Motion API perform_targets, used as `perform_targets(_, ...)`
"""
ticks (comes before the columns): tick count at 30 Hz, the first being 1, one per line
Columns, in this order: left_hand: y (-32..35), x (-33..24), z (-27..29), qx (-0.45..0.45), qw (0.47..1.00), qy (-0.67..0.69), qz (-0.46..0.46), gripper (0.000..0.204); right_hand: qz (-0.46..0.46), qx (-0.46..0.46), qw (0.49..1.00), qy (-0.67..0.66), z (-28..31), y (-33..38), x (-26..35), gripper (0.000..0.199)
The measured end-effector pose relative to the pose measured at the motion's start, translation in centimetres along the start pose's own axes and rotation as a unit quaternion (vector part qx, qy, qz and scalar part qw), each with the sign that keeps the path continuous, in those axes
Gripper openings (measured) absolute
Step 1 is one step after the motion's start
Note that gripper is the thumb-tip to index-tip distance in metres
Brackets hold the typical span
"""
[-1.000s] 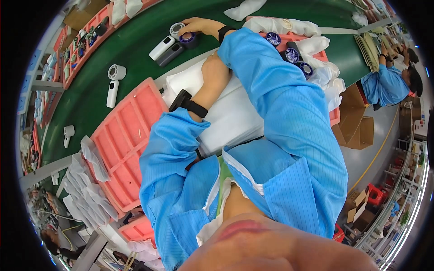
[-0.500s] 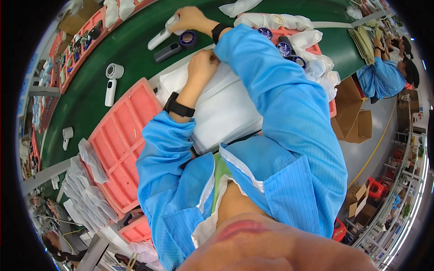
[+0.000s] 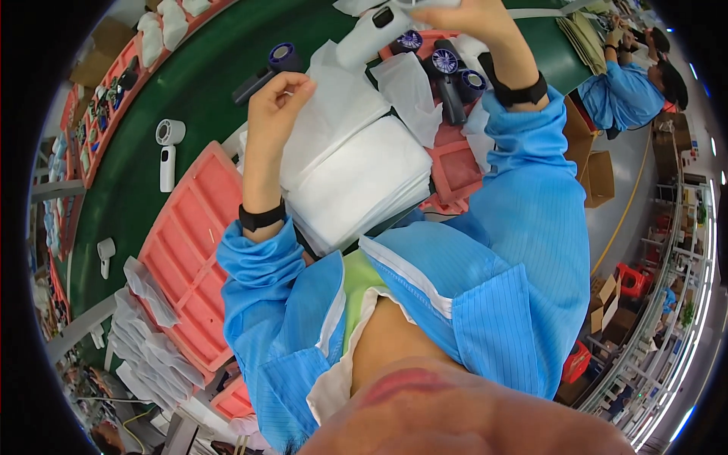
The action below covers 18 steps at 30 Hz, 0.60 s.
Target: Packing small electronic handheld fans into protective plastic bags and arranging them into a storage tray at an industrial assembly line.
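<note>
My right hand (image 3: pixel 493 30), at the top of the view, grips a white handheld fan (image 3: pixel 371 36) with a small dark window. Part of the fan is cut off by the picture's edge. Its lower end points left and down toward the raised top of a translucent white bag (image 3: pixel 330 95). Closed at that bag's left edge, my left hand (image 3: pixel 274 106) has thumb and fingers together; the exact pinch is partly hidden. Beneath the bag lies a stack of white bags (image 3: pixel 364 182). A dark handheld fan with a purple ring (image 3: pixel 282 56) lies just beyond my left hand.
A pink tray (image 3: pixel 189 243) stands left of the stack, with wrapped pieces (image 3: pixel 144 341) beside it. To the right, another pink tray (image 3: pixel 459 171) holds several dark fans (image 3: pixel 445 62) and bags. One white fan (image 3: pixel 168 144) lies on the green table (image 3: pixel 212 106). A co-worker (image 3: pixel 629 91) sits far right.
My right hand has swung right and toward me, carrying the white fan off the table. My left hand has moved left, and a bag now stands raised beside it.
</note>
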<state>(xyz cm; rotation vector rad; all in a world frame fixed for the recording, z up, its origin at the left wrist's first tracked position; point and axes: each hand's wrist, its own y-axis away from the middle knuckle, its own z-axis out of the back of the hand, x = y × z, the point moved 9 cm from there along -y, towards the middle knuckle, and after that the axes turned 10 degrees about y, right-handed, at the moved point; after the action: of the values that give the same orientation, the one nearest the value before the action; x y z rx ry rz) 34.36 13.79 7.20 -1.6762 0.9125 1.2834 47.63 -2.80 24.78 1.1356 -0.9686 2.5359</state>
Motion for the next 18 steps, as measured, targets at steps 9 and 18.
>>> perform_targets(9,2.2,-4.3,1.3,-0.095,0.987,0.129,-0.026,0.012,0.187,0.042,0.972,0.137,-7.8,2.3,3.1,0.057)
perform_targets(18,1.9,-3.8,1.5,-0.073,0.889,0.449,-0.038,0.011,0.231,0.026,0.94,0.25,-13.2,3.7,2.4,0.068)
